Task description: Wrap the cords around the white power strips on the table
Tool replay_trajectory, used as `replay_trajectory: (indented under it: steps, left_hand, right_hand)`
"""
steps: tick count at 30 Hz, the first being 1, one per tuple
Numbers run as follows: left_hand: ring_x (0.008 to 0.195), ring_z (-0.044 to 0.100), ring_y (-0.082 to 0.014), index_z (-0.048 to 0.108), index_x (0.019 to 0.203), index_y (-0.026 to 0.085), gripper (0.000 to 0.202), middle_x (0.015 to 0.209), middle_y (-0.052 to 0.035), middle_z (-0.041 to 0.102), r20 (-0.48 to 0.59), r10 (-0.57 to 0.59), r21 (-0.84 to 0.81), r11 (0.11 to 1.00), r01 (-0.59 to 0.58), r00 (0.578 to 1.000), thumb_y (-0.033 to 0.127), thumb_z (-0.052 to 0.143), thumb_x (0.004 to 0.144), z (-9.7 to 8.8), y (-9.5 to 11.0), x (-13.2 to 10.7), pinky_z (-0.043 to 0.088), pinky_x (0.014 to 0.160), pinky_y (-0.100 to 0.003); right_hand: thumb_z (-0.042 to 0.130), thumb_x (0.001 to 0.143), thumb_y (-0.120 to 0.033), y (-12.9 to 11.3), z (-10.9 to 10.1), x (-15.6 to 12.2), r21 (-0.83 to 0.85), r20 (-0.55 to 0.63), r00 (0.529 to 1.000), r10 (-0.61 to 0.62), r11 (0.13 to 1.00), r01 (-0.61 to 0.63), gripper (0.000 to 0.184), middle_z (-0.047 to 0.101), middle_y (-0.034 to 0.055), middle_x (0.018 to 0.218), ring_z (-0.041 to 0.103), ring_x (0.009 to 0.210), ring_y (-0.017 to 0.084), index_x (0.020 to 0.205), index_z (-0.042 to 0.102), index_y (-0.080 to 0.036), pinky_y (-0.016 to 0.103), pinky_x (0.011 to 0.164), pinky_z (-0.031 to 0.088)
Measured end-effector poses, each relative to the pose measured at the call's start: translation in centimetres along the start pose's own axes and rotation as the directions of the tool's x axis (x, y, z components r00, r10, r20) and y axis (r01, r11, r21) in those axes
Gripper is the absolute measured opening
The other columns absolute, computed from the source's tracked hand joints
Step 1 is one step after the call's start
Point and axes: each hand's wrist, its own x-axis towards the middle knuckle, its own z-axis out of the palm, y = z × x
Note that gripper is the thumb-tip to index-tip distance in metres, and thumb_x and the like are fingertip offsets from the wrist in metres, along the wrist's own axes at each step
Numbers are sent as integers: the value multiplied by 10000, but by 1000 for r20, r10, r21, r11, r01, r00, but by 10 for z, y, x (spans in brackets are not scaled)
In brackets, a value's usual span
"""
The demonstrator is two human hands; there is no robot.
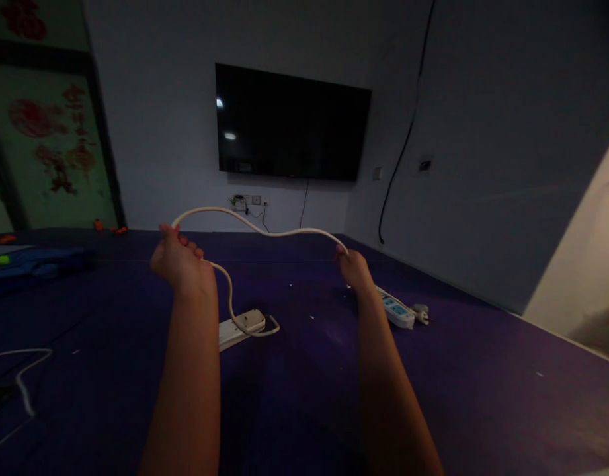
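i am clamping white cord [309,231] in left hand [180,259] and right hand [354,266] fingers; slack is crossing the power strip [229,332], possibly snagging if pulled

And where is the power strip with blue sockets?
In the head view, the power strip lies on the purple floor right of centre, partly behind the right forearm, a plug beside it.

Far wall [150,119]: flat black rectangular television [294,125]
Far left: pale-green door panel [24,149] with red lettering [76,106]
Right wall [483,132]: thin black hanging cable [412,124]
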Motion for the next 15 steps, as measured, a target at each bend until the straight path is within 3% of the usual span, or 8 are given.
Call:
replay_trajectory:
  steps: [1,3,7,10,13,15]
  left_hand:
    - [353,239,-31,460,646,170,270,488,87,308,-12,-24,-8,1000,24,1000,291,439,886,1,-2,-1,181,357,-195]
    - [348,242,-27,463,648,165,263,485,91,311,-5,-48,-13,999,48,999,287,446,880,4,-5,-3,179,353,-187]
    - [351,245,-26,480,639,160,260,474,95,319,108,-68,21,998,66,992,324,528,835,6,-9,-4,172,359,-188]
    - [366,225,-27,514,640,154,248,471,93,318,196,-101,39,995,96,975,332,593,793,8,-10,-7,161,370,-194]
    - [388,231,-26,509,615,159,253,492,86,322,318,-126,44,992,118,940,323,659,736,11,-13,-12,173,388,-197]
    - [411,256,-25,505,607,161,274,517,80,335,432,-140,55,990,130,891,318,722,664,14,-15,-18,193,405,-197]
  right_hand:
    - [311,861,-401,-5,-7,0,-4,-168,985,-37,999,37,436,540,20,504,502,490,141,634,603,-172,240,499,347]
    - [353,857,-436,-18,-22,-3,-32,-380,918,-110,994,106,387,546,21,575,503,560,150,697,595,-181,250,541,345]
    - [426,845,-495,-42,-51,-15,-45,-580,800,-154,986,158,341,459,-22,570,431,539,122,810,573,-189,249,549,329]
    - [377,864,-515,-53,-66,-19,77,-639,750,-169,956,282,384,485,-10,660,457,587,123,963,567,-197,261,582,371]
    - [279,896,-468,-66,-73,-19,227,-607,767,-208,880,418,418,492,4,703,468,621,130,1100,539,-213,281,610,409]
    - [283,890,-409,-77,-74,-19,329,-565,791,-233,816,476,403,492,6,721,455,624,130,1165,513,-225,288,623,422]
